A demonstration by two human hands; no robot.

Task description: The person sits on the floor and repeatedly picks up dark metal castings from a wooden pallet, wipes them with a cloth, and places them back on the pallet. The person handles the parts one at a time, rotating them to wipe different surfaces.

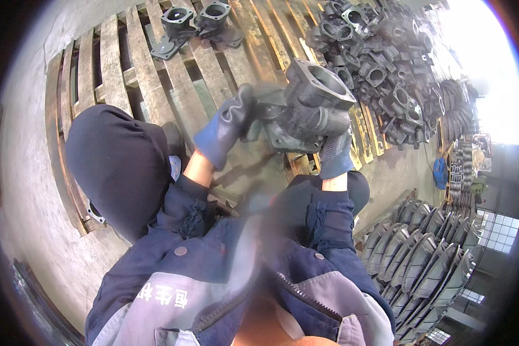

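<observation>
A dark grey cast-metal housing with a round bore and a square flange is held up, tilted, in front of me over the pallet. My right hand, in a blue glove with a dark grip surface, supports it from below at its right end. My left hand, gloved alike, is closed at the housing's left end. A blurred patch there partly hides where the fingers meet the metal. Two similar housings stand side by side at the far end of the pallet.
A wooden slatted pallet spreads ahead and left. Heaped at the far right are many similar castings. Stacks of curved, ribbed metal parts stand at the right. My dark-clothed knee rises beside my left arm. Concrete floor borders the pallet.
</observation>
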